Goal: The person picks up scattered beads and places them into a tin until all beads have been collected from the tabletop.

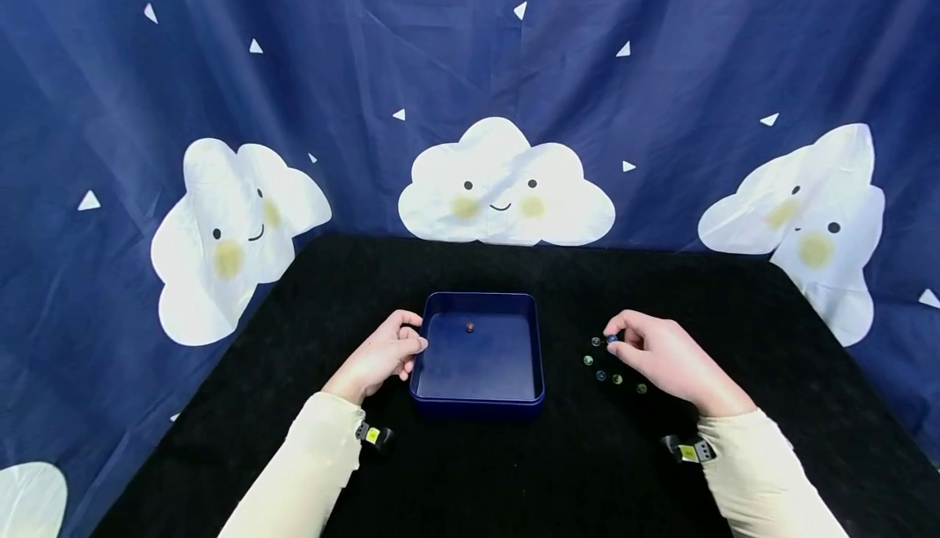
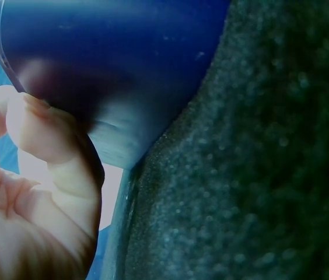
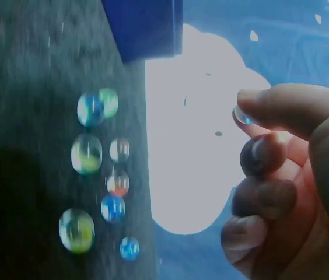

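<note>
A square dark blue tray (image 1: 481, 402) sits on the black cloth, with one reddish-brown marble (image 1: 470, 327) inside it towards the back. My left hand (image 1: 382, 354) holds the tray's left side, thumb at the rim; the left wrist view shows the curled fingers against the tray's wall (image 2: 123, 52). To the right of the tray, my right hand (image 1: 657, 354) pinches a blue marble (image 3: 244, 115) between thumb and forefinger, raised off the cloth in the right wrist view. Close by lie several loose glass marbles, among them a blue one (image 1: 600, 375) and a green one (image 1: 588, 360).
Black cloth (image 1: 470, 481) covers the table. Behind it hangs a dark blue curtain (image 1: 470, 48) printed with white smiling clouds (image 1: 499, 154) and small triangles. Each wrist wears a small camera on a strap, over cream sleeves (image 1: 308, 456).
</note>
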`<state>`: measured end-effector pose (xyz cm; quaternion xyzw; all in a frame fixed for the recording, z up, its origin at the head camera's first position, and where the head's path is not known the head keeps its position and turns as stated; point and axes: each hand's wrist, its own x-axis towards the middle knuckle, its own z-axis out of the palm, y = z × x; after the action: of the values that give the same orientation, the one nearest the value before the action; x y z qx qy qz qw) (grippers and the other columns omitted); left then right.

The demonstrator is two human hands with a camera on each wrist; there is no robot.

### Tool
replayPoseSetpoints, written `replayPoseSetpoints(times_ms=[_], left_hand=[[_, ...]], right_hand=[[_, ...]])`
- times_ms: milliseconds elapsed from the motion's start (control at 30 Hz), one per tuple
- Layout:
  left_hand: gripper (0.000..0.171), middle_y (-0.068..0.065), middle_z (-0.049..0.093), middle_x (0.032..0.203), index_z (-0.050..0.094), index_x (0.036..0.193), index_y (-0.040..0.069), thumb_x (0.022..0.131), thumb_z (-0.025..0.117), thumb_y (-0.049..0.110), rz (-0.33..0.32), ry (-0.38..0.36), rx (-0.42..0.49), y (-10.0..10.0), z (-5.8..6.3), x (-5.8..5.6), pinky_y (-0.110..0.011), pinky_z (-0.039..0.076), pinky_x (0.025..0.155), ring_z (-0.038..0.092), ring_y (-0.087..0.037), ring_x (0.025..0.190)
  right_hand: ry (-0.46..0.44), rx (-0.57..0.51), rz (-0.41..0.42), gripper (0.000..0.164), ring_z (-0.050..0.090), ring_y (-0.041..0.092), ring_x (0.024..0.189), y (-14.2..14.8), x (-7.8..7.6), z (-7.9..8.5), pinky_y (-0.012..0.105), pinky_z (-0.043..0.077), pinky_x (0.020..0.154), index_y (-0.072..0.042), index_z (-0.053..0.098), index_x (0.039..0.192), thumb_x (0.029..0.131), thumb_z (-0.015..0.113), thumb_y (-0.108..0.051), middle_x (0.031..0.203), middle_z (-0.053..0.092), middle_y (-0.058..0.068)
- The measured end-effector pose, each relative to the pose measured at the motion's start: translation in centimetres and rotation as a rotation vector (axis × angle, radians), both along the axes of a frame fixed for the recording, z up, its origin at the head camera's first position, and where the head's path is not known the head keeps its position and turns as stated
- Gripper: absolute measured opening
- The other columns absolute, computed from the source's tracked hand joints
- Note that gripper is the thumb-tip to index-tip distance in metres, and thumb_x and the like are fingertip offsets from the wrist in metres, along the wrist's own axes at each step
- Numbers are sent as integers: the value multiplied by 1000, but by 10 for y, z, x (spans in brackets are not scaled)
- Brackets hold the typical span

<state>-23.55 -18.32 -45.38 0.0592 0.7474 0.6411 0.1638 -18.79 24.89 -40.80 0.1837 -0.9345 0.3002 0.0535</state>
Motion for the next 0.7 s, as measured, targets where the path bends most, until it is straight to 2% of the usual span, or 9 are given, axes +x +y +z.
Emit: replayPoseSetpoints(times_ms=[233,467,700], left_hand=[[48,-8,52,83,36,133,-1,91,60,3,-10,-18,10,1,1,-4,-23,43,46,48,-13,52],[49,-8,53,83,36,133,-1,91,60,3,-7,-3,14,4,1,-5,-22,43,46,48,-13,52],[49,-8,52,84,37,132,2,91,61,4,-6,-29,12,1,-1,-4,-23,43,47,48,-13,53]], right_hand=[[-18,-34,49,16,46,5,50,-25,6,4,27,42,51,-24,66,106,94,71,-15,63,50,-13],[20,-47,63,19,42,3,50,-47,11,-1,26,42,51,-27,66,107,93,73,-16,63,48,-15],[50,-62,166,19,39,0,50,-75,20,-11,24,45,56,-23,69,112,94,72,-18,62,42,-18]])
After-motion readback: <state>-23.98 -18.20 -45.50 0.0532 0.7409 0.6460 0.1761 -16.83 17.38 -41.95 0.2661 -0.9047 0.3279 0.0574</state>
